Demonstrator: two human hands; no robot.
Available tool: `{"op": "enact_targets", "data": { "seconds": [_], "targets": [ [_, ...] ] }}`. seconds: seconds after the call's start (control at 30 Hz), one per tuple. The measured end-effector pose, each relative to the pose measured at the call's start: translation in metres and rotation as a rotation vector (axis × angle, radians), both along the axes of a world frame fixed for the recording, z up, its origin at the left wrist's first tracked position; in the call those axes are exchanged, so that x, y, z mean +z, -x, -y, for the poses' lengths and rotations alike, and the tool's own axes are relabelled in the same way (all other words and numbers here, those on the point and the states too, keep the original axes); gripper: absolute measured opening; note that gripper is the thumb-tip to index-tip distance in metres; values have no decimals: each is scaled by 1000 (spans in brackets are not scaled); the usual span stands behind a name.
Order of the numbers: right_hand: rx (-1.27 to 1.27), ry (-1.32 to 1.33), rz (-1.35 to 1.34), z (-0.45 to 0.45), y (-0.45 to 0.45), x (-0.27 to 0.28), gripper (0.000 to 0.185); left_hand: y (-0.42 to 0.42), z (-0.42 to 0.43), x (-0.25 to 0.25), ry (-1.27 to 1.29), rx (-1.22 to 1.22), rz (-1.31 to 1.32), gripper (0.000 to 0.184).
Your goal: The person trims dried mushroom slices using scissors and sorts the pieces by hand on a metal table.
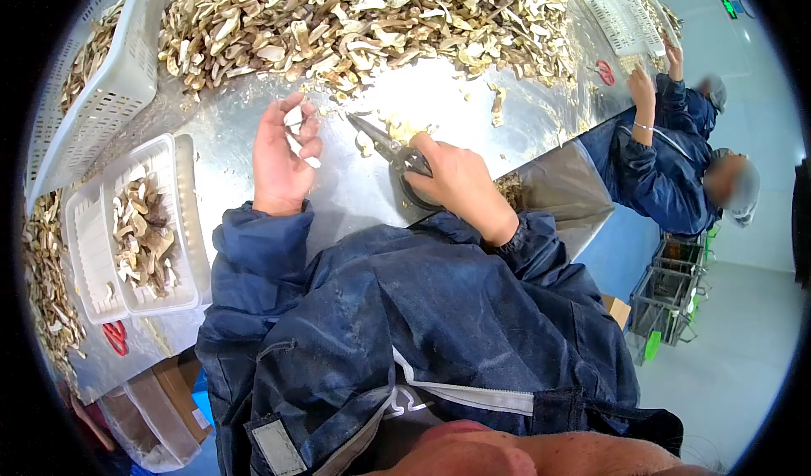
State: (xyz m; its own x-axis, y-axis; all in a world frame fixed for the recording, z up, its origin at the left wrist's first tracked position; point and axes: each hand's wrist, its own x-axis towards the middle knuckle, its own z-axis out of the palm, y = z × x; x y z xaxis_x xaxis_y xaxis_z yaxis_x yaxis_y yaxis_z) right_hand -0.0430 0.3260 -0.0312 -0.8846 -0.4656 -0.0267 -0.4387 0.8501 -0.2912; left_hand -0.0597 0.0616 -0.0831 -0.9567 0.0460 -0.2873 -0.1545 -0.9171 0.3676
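My left hand (283,162) is palm up over the metal table, its fingers curled around a few pale dried mushroom slices (293,119). To its right, my right hand (460,184) grips dark-handled scissors (384,145), whose blades point up and left toward the mushroom heap. The scissors' handles are partly covered by my fingers. A large heap of sliced dried mushrooms (363,24) lies just beyond both hands. Small yellowish crumbs (404,128) are scattered beside the blades. Left of my left hand, a clear divided plastic tray (91,252) holds brown and white slices, mostly in its right compartment.
A white perforated crate (127,75) with slices stands at the far left. Red-handled scissors (115,338) lie below the tray, another red-handled pair (605,72) at the right. Two co-workers (676,168) sit along the table's right side near a white basket (621,16).
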Motion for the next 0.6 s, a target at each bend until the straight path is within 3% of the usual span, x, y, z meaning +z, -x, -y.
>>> {"op": "enact_targets", "data": {
  "seconds": [0.1, 0.27, 0.37, 0.5, 0.6],
  "targets": [
    [29, -95, -11, 4, 21, 12, 29, 0, -5, 6, 3, 32, 64, 29],
    [3, 223, -313, 48, 84, -3, 22, 1, -3, -11, 60, -64, -2, 24],
    [3, 202, -441, 70, 118, -30, 19, 0, -1, -14, 40, -95, -51, 24],
    [-15, 292, -467, 71, 126, -37, 15, -2, -3, -10, 4, -102, -56, 20],
    [-80, 530, -399, 62, 115, -33, 15, -3, -7, -7, 54, -97, -19, 19]
  ]
}}
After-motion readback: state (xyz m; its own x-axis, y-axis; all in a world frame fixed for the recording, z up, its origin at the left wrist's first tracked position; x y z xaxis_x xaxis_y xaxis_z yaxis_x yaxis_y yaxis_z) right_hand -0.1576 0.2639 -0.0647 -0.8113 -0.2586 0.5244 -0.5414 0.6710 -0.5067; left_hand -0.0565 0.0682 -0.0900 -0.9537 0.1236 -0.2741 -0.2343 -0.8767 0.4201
